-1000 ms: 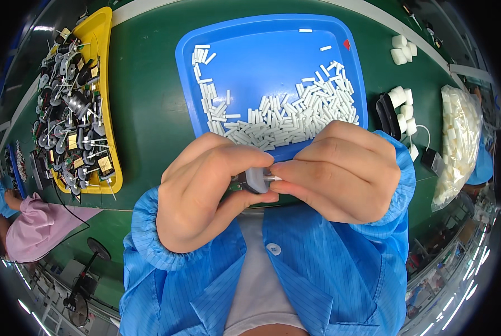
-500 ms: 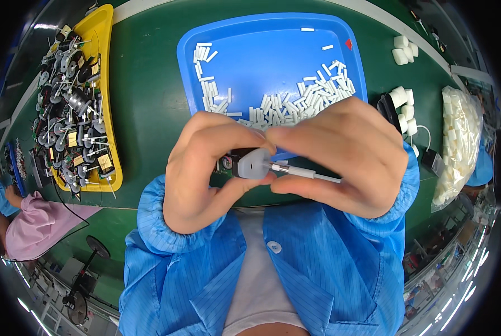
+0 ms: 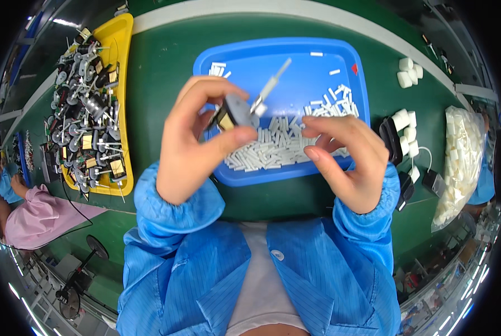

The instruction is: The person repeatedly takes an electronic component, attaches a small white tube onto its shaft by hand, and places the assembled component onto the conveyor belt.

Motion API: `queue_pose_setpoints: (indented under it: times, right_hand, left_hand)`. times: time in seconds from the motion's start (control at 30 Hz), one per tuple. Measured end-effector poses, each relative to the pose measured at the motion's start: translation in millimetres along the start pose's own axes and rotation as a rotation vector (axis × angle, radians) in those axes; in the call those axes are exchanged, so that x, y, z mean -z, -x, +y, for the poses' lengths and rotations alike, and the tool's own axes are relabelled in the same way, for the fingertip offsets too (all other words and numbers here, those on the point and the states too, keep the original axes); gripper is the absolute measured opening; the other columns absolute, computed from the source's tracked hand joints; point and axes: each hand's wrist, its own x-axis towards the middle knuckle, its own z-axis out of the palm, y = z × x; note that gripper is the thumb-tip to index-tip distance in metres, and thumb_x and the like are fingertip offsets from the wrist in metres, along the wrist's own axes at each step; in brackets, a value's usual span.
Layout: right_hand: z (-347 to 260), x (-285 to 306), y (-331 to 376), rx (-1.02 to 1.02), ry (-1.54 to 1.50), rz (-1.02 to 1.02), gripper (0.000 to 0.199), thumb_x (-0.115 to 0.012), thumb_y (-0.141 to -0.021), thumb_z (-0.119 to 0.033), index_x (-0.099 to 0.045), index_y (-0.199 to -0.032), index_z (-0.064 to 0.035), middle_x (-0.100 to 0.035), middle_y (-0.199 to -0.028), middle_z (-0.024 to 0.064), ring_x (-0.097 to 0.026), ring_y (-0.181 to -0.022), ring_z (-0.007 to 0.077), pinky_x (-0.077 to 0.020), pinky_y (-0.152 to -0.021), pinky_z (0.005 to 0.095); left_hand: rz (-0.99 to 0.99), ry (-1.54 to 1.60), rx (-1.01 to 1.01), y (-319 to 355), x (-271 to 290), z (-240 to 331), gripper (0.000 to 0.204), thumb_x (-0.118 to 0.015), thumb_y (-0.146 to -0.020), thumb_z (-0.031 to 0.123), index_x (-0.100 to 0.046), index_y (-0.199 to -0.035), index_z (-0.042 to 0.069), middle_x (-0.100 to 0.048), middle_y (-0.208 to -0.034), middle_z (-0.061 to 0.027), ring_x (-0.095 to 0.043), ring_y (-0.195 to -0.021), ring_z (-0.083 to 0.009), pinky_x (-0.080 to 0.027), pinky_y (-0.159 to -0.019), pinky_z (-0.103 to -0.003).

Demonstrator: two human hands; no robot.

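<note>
In my left hand (image 3: 189,134) is a small motor-like assembly (image 3: 238,111), pinched between thumb and fingers. It has a rounded grey disc and a black body with a tan patch. From it a metal shaft (image 3: 257,104) with a white sleeve points up and away to the right. My right hand (image 3: 354,154) is apart from it, thumb and forefinger spread with nothing visible between them. That hand hovers over the right part of a blue tray (image 3: 284,182). Short white tubes (image 3: 261,151) lie heaped along the tray's near side.
At left, a yellow tray (image 3: 126,112) is piled with similar motor assemblies (image 3: 85,123). On the right are white cylinders (image 3: 405,78), a black object (image 3: 390,140) and a clear bag (image 3: 460,162) of white cylinders. Another person's pink sleeve (image 3: 46,215) shows at far left.
My hands have come apart: the right has let go and shifted to the tray's right side. My left hand has lifted the motor assembly, and its shaft now tilts upward.
</note>
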Motion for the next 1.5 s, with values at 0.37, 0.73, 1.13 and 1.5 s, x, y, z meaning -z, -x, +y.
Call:
queue_pose_setpoints:
  times: [0.37, 0.73, 1.13, 1.5]
  right_hand:
    - [39, -23, -1, 0.013, -0.028, 0.004, 0.014, -0.066, -0.074, -0.002, -0.066, -0.088, -0.0041, -0.064, -0.075, 0.0097, -0.059, -0.063, 0.0254, -0.0479, -0.057, 0.0328]
    - [54, -17, 3, 0.022, 0.057, -0.022, 0.014, -0.065, -0.075, -0.005, -0.065, -0.089, -0.0063, -0.060, -0.071, 0.0065, -0.057, -0.062, 0.0242, -0.0473, -0.055, 0.0336]
    - [51, -41, 1, 0.002, 0.351, -0.321, 0.017, -0.065, -0.073, -0.009, -0.062, -0.090, -0.0072, -0.058, -0.083, 0.0080, -0.058, -0.077, 0.0278, -0.0494, -0.065, 0.0375]
    - [38, -68, -12, 0.204, 0.423, -0.265, 0.011, -0.063, -0.070, -0.010, -0.058, -0.079, -0.0051, -0.055, -0.077, 0.0079, -0.058, -0.074, 0.0276, -0.0504, -0.056, 0.0374]
  left_hand:
    - [0.271, -1.049, -0.070, -269, 33, -99, 0.046, -0.075, -0.069, 0.038, -0.060, -0.098, 0.006, -0.065, -0.092, -0.0158, -0.062, -0.087, -0.0332, -0.050, -0.076, -0.041]
    - [0.097, -1.425, 0.280, -271, 107, -100, 0.033, -0.068, -0.076, 0.027, -0.064, -0.106, 0.014, -0.058, -0.109, -0.0112, -0.057, -0.102, -0.0311, -0.048, -0.084, -0.042]
    - [0.105, -0.021, 0.035, -76, 47, 8, 0.025, -0.063, -0.083, 0.011, -0.051, -0.106, 0.005, -0.061, -0.074, -0.0040, -0.056, -0.061, -0.0071, -0.037, -0.045, -0.017]
    - [0.029, 0.224, 0.297, 64, -2, 1, 0.024, -0.055, -0.089, 0.007, -0.048, -0.111, 0.001, -0.061, -0.094, -0.0090, -0.061, -0.082, -0.0147, -0.048, -0.062, -0.023]
